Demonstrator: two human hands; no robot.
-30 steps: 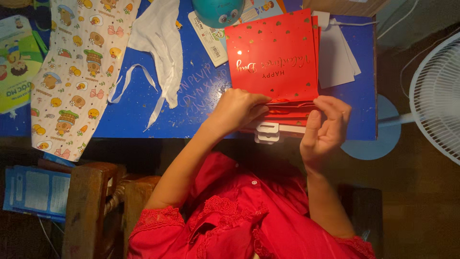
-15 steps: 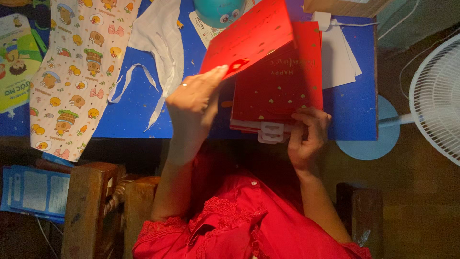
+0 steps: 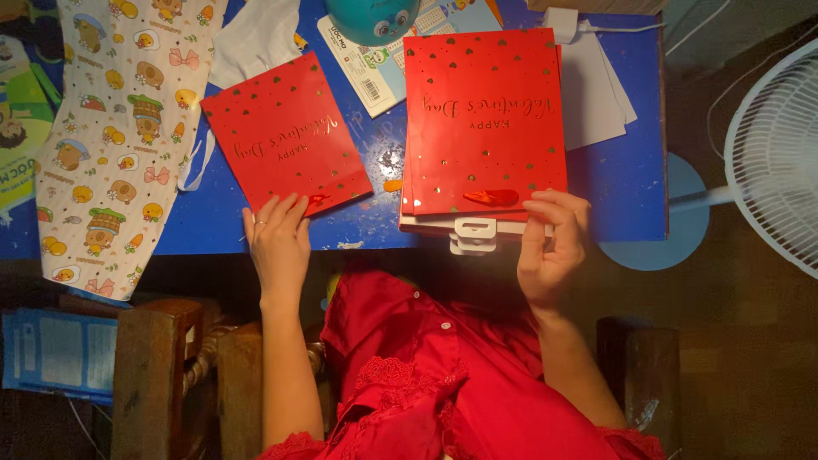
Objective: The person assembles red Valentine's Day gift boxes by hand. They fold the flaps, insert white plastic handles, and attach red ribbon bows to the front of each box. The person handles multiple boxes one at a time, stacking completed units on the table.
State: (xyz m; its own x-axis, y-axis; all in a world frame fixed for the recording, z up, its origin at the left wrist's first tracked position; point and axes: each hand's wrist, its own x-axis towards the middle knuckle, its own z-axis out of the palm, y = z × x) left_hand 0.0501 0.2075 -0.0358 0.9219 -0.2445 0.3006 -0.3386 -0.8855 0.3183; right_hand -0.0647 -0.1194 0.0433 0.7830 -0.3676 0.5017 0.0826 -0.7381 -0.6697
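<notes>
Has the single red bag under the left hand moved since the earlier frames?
Yes. The single red bag has come off the stack of red bags and now lies flat left of it on the blue table, under the left hand.

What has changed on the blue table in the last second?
The left hand has lifted the top red bag off the stack of red bags, carried it leftwards and laid it flat on the blue table, fingertips still on its near edge. The right hand has stayed at the stack's near right corner. The patterned cloth and the white fan have not moved.
</notes>
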